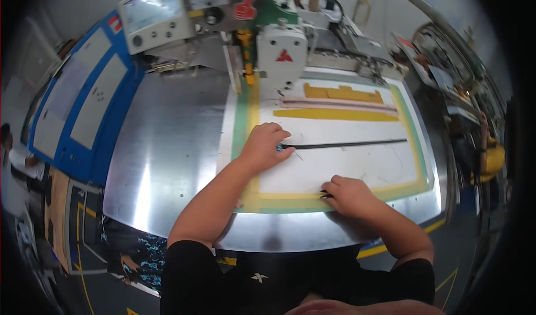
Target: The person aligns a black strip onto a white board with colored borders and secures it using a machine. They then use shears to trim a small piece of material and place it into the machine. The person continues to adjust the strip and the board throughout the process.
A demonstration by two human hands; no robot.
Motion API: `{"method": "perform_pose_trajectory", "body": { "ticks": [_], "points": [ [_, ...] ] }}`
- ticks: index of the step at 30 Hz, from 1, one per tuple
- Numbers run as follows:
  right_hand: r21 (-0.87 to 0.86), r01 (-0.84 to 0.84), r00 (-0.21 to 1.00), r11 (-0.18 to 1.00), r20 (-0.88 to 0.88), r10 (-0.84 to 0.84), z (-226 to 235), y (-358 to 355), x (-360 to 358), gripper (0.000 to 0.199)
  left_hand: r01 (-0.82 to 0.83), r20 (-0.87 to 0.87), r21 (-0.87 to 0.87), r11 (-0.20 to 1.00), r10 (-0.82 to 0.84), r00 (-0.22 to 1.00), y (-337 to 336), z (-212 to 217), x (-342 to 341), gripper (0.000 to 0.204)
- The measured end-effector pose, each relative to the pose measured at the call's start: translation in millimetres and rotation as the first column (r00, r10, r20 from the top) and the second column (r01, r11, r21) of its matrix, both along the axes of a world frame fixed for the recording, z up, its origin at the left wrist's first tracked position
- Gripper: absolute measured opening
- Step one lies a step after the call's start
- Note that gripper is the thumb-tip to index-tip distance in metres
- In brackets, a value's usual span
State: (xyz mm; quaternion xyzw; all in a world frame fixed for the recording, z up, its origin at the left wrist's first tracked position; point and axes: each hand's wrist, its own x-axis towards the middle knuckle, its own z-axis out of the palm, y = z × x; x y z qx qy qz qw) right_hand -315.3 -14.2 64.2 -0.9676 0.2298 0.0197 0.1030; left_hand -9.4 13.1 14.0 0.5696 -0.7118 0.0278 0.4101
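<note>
A long thin black strip (346,144) lies across the white work sheet (335,167). My left hand (267,146) is at its left end, thumb below and fingers above, closed around that end. A small bluish bit shows between thumb and fingers. Nearer to me, above the front yellow tape, my right hand (350,196) is closed on a small dark pointed tool (326,195); most of it is hidden by the fingers. Beyond the strip lie a mustard-yellow strip (335,115), a pinkish strip (340,105) and a notched yellow piece (343,93).
A white sewing machine head (282,52) stands over the sheet's far side. Green and yellow tape borders the sheet on a shiny metal table (162,147). A control screen (153,10) and blue cabinet (84,97) are at left. Another person in yellow (491,161) is far right.
</note>
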Motion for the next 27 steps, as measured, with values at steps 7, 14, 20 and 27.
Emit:
{"method": "perform_pose_trajectory", "body": {
  "ticks": [7, 14, 20, 27],
  "points": [
    [-0.120, -0.118, 0.992, 0.986, 0.035, 0.123, -33, 3, 46, 0.026, -0.699, -0.616, -0.426, 0.575, 0.381, 0.689, 8, 119, 173, 0.020],
    [-0.120, -0.114, 0.985, 0.986, 0.116, 0.128, -33, 5, 49, 0.028, -0.575, -0.886, -0.075, 0.815, 0.211, 0.414, 16, 233, 332, 0.059],
    [-0.118, -0.123, 0.979, 0.985, 0.148, 0.140, -34, -1, 48, 0.028, -0.417, -0.951, -0.054, 0.907, 0.080, 0.297, 0, 235, 347, 0.064],
    [-0.065, -0.150, 0.975, 0.986, 0.156, 0.159, -32, -3, 51, 0.027, -0.550, -0.931, 0.056, 0.833, 0.242, 0.272, -1, 235, 339, 0.057]
  ]
}}
